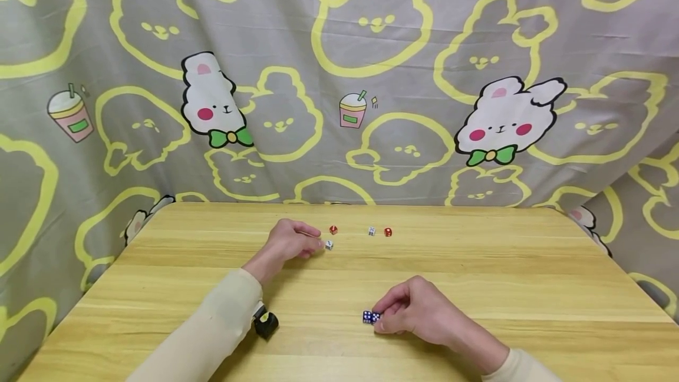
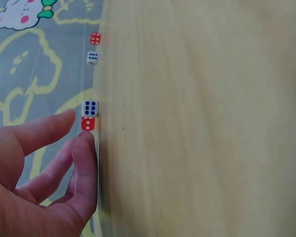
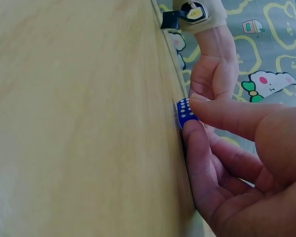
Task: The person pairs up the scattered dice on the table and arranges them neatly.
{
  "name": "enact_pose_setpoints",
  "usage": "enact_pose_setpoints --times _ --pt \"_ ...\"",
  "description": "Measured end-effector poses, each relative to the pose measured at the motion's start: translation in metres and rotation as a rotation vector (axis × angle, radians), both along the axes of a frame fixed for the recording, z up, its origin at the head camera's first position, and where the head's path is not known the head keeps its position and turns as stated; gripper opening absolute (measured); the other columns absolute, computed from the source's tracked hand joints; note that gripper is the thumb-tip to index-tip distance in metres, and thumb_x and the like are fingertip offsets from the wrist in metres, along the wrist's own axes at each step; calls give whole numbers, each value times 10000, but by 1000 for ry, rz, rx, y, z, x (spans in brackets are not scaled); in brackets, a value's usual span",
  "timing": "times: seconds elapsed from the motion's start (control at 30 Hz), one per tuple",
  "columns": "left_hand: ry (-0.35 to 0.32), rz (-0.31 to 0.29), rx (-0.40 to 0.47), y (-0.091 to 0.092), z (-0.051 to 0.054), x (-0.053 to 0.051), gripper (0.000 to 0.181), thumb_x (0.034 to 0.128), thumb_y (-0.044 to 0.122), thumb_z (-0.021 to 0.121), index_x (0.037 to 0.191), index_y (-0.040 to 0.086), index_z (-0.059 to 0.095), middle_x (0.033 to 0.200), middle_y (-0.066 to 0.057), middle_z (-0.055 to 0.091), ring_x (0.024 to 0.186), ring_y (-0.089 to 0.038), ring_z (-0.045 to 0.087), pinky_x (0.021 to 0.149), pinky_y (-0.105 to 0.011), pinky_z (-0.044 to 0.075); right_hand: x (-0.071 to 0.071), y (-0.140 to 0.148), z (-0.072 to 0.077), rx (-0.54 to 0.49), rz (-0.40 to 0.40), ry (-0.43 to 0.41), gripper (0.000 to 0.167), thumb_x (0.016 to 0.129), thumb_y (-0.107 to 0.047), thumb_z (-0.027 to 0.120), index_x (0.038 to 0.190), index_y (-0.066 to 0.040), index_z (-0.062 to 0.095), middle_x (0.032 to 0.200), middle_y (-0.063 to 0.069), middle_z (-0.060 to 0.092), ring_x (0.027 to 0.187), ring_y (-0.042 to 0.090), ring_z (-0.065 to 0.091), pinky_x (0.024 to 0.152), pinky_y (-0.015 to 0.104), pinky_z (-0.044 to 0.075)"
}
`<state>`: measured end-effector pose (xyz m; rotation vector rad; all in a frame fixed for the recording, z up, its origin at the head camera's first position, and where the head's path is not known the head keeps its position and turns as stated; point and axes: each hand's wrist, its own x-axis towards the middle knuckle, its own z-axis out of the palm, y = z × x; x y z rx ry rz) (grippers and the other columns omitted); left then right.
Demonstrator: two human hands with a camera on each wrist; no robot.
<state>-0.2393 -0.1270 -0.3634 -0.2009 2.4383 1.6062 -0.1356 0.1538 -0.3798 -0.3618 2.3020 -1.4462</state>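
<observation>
My left hand (image 1: 289,240) reaches over the back of the table, thumb and fingers parted, right beside a white die (image 1: 329,245) and a red die (image 1: 333,230). In the left wrist view that white die (image 2: 90,108) stands just past the fingertips, with the red die (image 2: 88,124) partly behind it. Nearer the front, my right hand (image 1: 421,314) pinches a blue die (image 1: 375,317) between thumb and fingers. A second blue die (image 1: 367,316) sits against it on the left. The right wrist view shows blue dice (image 3: 186,111) at the fingertips, partly covered.
Farther right along the back stand another white die (image 1: 372,231) and another red die (image 1: 388,232). A patterned curtain (image 1: 403,75) hangs behind the wooden table (image 1: 477,252). A black wrist-worn device (image 1: 266,324) is on the left sleeve.
</observation>
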Motion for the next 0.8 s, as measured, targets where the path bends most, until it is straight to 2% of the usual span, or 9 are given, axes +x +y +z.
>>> enact_pose_setpoints --times 0.37,0.8 --pt "1 -17 -30 2 -1 -7 244 853 51 865 1084 19 793 1020 -87 793 759 -125 708 703 -245 613 0 0 1 -5 5 0 196 799 -105 915 962 -54 819 776 13 749 702 117 623 591 202 496" --pt "27 -50 -77 8 -1 -6 220 843 45 869 1054 38 810 993 -93 800 738 -147 677 682 -254 605 -1 0 0 -7 1 -3 197 799 -108 914 964 -55 821 774 9 746 694 112 617 581 198 488"
